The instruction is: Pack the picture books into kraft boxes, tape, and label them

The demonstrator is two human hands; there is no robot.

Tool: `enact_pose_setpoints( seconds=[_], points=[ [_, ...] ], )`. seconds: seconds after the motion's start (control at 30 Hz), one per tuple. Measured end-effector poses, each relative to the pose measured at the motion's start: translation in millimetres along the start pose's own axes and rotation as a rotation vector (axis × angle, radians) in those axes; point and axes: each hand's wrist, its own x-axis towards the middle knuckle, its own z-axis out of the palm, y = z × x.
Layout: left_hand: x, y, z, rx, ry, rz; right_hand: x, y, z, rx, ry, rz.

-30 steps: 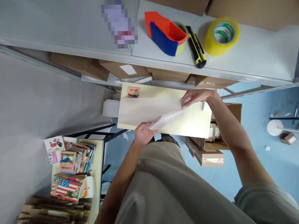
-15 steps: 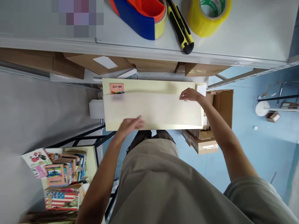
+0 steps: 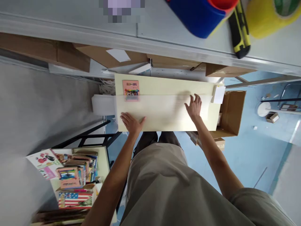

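A long translucent plastic sheet (image 3: 162, 110) lies over the pale yellow board (image 3: 169, 82) in front of me. Its far edge crosses a small pink book (image 3: 131, 87), so the book's lower part shows dimly through it. Flat on the sheet's near left part rests my left hand (image 3: 133, 123), thumb spread away from the fingers. Toward the right, my right hand (image 3: 194, 106) touches the sheet near its far edge, fingers spread and slightly bent. A white card or pad (image 3: 218, 94) sits at the board's right end, beside the sheet.
Above the board runs a grey shelf (image 3: 94, 26) carrying a tape dispenser (image 3: 199, 18), a utility knife (image 3: 240, 34) and a yellow tape roll (image 3: 265, 22). Cardboard boxes (image 3: 231, 114) stand at the right. Several books (image 3: 75, 199) fill a rack at lower left.
My left hand has come down onto the sheet and spread. My right hand has opened out and lies lower on the sheet, which now looks flatter. The camera view has shifted.
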Motion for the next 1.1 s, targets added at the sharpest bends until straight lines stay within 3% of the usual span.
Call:
enact_pose_setpoints(
  seconds=[0.13,0.23,0.3,0.4,0.53,0.7,0.83,0.93,1.03,1.1],
  points=[
    [-4.3,-1.2,-9.9,-0.092,-0.033,-0.019,-36.1,-117.8,41.7,0.149,-0.179,-0.207],
    [10.7,-3.8,-30.5,-0.149,-0.049,0.001,-37.8,-206.4,74.6,0.195,-0.262,-0.295],
    [36.3,-3.2,-49.6,-0.161,-0.034,0.053,-27.6,-248.9,92.5,0.216,-0.322,-0.262],
    [92.1,8.7,-74.7,-0.168,-0.014,0.154,-9.0,-280.8,110.6,0.245,-0.364,-0.071],
    [158.7,36.8,-86.2,-0.174,-0.023,0.108,-0.6,-287.0,120.7,0.261,-0.381,0.098],
    [192.8,50.1,-93.5,-0.131,-0.175,0.086,-2.3,-290.3,122.3,0.289,-0.370,0.132],
    [198.5,47.7,-105.1,-0.150,-0.194,0.190,-0.8,-293.7,127.6,0.318,-0.345,0.133],
    [192.2,48.7,-107.8,-0.225,-0.088,0.313,-12.0,-281.8,134.0,0.335,-0.291,-0.022],
    [172.3,55.0,-109.9,-0.304,0.081,0.502,-38.6,-243.0,135.8,0.380,-0.173,-0.209],
    [150.5,63.6,-112.2,-0.335,0.171,0.596,-59.0,-198.2,131.3,0.407,-0.081,-0.207]
  ],
)
